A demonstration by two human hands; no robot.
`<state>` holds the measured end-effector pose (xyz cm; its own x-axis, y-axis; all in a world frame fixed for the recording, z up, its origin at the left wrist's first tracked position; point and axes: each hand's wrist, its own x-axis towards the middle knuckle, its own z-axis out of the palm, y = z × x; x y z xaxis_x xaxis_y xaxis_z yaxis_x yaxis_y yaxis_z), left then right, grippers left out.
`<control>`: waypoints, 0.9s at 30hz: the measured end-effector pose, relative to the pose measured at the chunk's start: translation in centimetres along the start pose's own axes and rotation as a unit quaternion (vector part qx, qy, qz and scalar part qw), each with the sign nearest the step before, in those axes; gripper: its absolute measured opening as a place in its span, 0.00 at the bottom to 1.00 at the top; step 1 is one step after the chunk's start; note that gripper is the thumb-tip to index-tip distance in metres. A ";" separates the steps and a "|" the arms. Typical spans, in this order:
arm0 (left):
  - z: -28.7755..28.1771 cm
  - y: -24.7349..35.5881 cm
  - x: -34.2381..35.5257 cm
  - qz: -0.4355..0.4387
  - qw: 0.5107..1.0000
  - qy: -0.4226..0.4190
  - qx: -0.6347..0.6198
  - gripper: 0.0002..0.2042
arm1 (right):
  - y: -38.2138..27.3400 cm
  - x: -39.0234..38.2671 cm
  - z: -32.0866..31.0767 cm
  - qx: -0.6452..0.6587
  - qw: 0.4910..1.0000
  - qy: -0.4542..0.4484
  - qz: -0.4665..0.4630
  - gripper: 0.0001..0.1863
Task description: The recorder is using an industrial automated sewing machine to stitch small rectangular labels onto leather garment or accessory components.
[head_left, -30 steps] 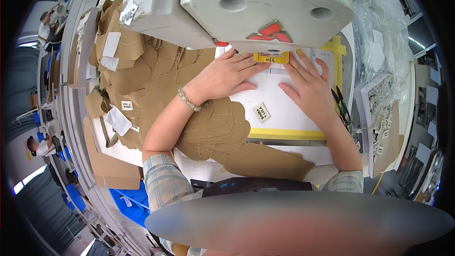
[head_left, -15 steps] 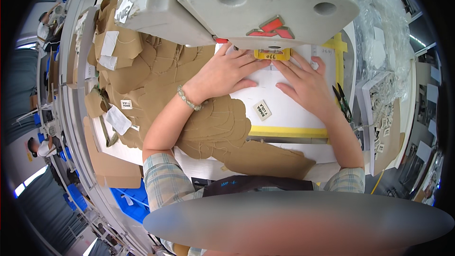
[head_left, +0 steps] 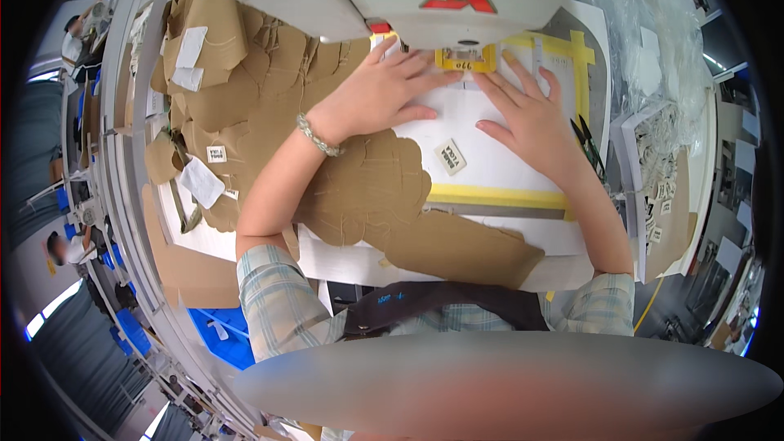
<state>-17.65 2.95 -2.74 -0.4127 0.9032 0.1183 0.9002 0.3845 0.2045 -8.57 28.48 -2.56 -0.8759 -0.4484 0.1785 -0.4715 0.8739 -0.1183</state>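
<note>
Left hand (head_left: 371,98) and right hand (head_left: 529,118), fingers spread, face the machine head (head_left: 457,24); brown pieces (head_left: 273,110) crowd its left, plastic (head_left: 649,73) its right.

A sheet (head_left: 498,159) is laid before the machine head (head_left: 506,20), and a small frame (head_left: 483,64) is set at the machine's near edge. The frame is flanked by the left hand (head_left: 380,96) and the right hand (head_left: 535,124). On the sheet, between the forearms, a single tag (head_left: 450,157) is placed. The left side is covered by stacked cut pieces (head_left: 343,196), on which a paper slip (head_left: 201,182) is laid. Scissors (head_left: 591,149) are set right of the sheet; farther right, labels (head_left: 665,192) are held in a box (head_left: 632,188), behind which plastic wrap (head_left: 653,49) is piled.
</note>
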 end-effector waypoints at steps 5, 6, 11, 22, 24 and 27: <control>-2.8 2.9 -3.2 -0.068 0.997 0.023 -0.034 0.27 | -1.0 -4.9 -4.5 0.068 0.995 -0.041 0.058 0.32; -3.2 4.0 -3.9 -0.092 0.994 0.016 -0.059 0.27 | -1.2 -6.3 -5.0 0.093 0.992 -0.042 0.072 0.32; -1.4 11.3 -5.4 -0.086 0.977 -0.004 -0.197 0.22 | -4.6 -12.9 -5.6 0.200 0.970 -0.084 0.107 0.29; 2.4 17.4 -7.7 -0.175 0.961 0.070 -0.203 0.13 | -8.5 -16.3 -3.6 0.177 0.980 -0.048 0.076 0.27; 2.3 17.7 -7.5 -0.185 0.960 0.058 -0.204 0.12 | -8.6 -16.4 -3.6 0.177 0.980 -0.048 0.080 0.27; 2.2 17.9 -7.4 -0.197 0.959 0.042 -0.202 0.10 | -8.9 -16.5 -3.5 0.179 0.979 -0.047 0.083 0.27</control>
<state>1.80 3.61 -2.07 -0.7336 0.6790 0.0284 0.5522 0.5713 0.6071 10.41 28.74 -1.07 -0.9410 -0.3360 0.0400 -0.3137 0.8220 -0.4754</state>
